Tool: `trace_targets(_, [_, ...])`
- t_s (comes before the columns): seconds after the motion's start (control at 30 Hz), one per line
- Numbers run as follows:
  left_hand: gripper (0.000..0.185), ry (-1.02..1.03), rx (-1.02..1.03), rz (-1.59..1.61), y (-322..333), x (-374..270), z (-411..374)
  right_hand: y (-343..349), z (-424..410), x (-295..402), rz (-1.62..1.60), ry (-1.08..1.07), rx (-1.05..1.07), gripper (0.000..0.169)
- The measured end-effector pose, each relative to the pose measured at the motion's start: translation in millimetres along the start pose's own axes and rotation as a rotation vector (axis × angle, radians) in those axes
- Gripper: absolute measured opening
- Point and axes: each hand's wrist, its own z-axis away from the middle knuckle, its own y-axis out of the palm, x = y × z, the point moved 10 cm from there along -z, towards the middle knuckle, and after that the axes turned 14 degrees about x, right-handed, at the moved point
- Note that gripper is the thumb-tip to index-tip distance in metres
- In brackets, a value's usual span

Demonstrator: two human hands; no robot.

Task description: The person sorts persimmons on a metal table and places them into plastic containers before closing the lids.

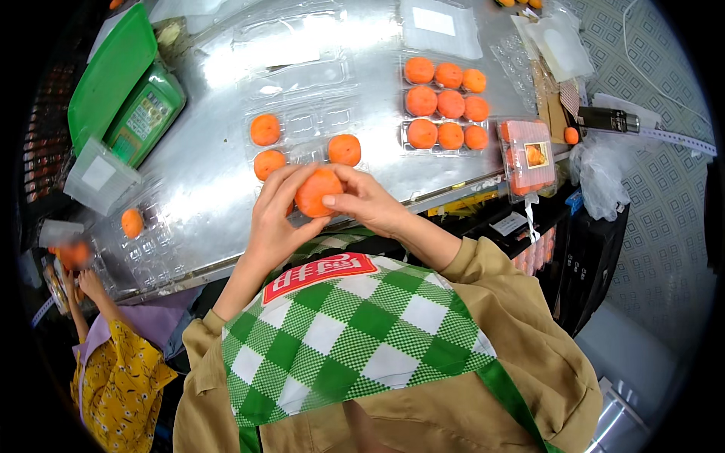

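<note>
Between my two hands, above the near edge of the steel table (221,226), is an orange persimmon (318,192). My left hand (277,209) cups it from the left with spread fingers; my right hand (362,198) grips its right side, thumb across the front. Just beyond lies a clear plastic tray (303,124) with a persimmon (265,129) at its far left, another (269,165) below it and one (344,150) at its right. Part of another orange fruit shows beneath my hands. To the right, persimmons (451,105) stand in rows in clear trays.
A closed fruit pack (527,158) sits at the table's right edge, near a black bottle (609,119). Far left are a green container (146,113), a stack of plastic lids (102,176) and a clear tray with one persimmon (132,223). A co-worker's hands (88,283) handle fruit at lower left.
</note>
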Motion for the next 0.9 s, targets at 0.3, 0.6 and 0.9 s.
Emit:
trace_targets(0.3, [0.074, -0.011, 0.023, -0.025, 7.8, -0.1, 3.5, 2.6, 3.7, -12.9, -0.014, 0.023, -0.01, 0.053])
trace_targets(0.6, [0.063, 0.0, -0.017, -0.078, 6.5, 5.4, 1.1, 1.3, 5.0, -10.1, 0.092, 0.017, -0.077, 0.052])
trace_targets(0.9, [0.06, -0.066, 0.058, -0.304, -2.2, 38.4, -38.1, -48.5, 48.1, 18.2, 0.471, 0.075, -0.173, 0.039])
